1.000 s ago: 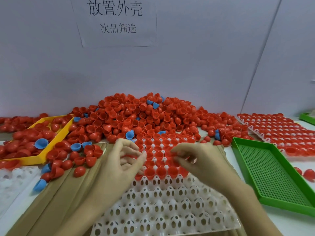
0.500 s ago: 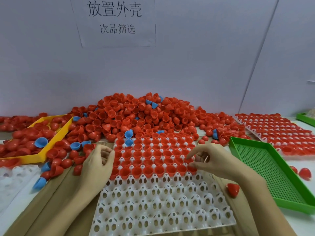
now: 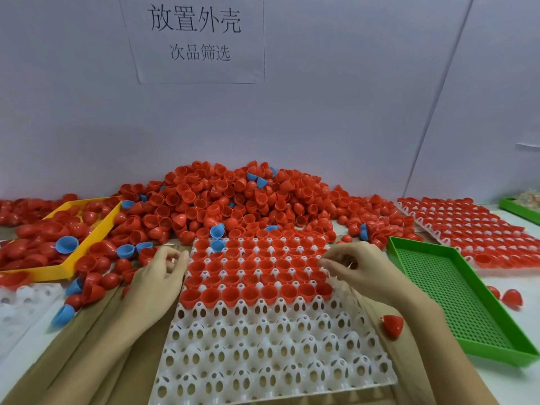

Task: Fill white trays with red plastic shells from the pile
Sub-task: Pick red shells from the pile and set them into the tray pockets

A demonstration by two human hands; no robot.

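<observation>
Leftmost, at our nine o'clock, sits a yellow plastic bin [image 3: 96,229] holding red shells with a few blue ones. Our left hand [image 3: 155,280] rests at the left edge of the white perforated plastic tray [image 3: 263,346], fingers curled; whether it holds anything we cannot tell. At twelve o'clock lies the pile of red plastic shells [image 3: 222,200]; the tray's far rows are filled. Our right hand [image 3: 359,267] pinches at the tray's right edge, contents unclear. A green mesh tray [image 3: 455,293] lies at three o'clock.

Half-filled white tray [image 3: 271,355], red shell pile [image 3: 233,200], hands at tray edges
</observation>
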